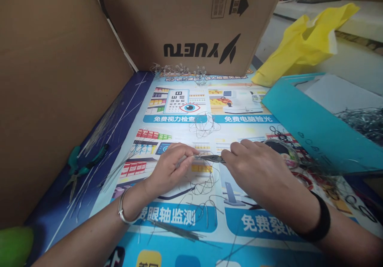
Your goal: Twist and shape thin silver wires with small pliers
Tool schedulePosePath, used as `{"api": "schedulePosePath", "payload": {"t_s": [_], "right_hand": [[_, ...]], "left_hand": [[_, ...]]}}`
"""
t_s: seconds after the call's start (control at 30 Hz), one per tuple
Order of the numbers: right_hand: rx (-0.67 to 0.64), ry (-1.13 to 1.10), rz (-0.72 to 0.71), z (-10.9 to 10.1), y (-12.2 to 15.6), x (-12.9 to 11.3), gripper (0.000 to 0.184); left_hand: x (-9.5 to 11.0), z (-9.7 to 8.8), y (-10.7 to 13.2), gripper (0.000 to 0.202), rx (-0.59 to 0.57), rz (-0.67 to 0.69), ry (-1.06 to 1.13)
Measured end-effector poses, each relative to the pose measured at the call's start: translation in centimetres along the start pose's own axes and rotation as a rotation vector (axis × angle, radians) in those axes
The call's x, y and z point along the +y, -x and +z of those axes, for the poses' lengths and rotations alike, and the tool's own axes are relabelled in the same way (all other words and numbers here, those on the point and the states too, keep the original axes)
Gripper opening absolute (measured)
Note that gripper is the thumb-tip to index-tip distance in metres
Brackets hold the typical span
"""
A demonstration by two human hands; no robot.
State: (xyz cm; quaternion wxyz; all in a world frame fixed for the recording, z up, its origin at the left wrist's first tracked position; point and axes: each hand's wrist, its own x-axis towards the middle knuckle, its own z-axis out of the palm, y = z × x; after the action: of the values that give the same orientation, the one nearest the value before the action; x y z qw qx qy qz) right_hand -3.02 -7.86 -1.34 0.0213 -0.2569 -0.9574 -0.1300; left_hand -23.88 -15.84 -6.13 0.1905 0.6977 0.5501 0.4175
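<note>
My left hand is closed in a pinch on a thin metal wire just above a printed poster that covers the table. My right hand is wrapped round small dark pliers whose tips meet the wire between the two hands. Loose curls of thin wire lie on the poster under and in front of my hands. A silver bracelet sits on my left wrist and a black band on my right wrist.
Green-handled pliers and straight wire pieces lie at left by a cardboard wall. A cardboard box stands behind. A teal tray holding metal bits sits at right, a yellow bag beyond it. A wire tangle lies mid-poster.
</note>
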Motion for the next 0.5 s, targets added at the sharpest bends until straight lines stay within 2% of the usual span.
{"api": "schedulePosePath", "payload": {"t_s": [0.3, 0.5], "right_hand": [[-0.021, -0.014, 0.001, 0.38, 0.12, 0.05, 0.012], [-0.006, -0.008, 0.005, 0.57, 0.06, 0.02, 0.011]], "left_hand": [[-0.04, 0.06, -0.04, 0.016, -0.018, -0.154, 0.147], [-0.11, 0.12, 0.08, 0.015, 0.011, -0.227, 0.261]]}}
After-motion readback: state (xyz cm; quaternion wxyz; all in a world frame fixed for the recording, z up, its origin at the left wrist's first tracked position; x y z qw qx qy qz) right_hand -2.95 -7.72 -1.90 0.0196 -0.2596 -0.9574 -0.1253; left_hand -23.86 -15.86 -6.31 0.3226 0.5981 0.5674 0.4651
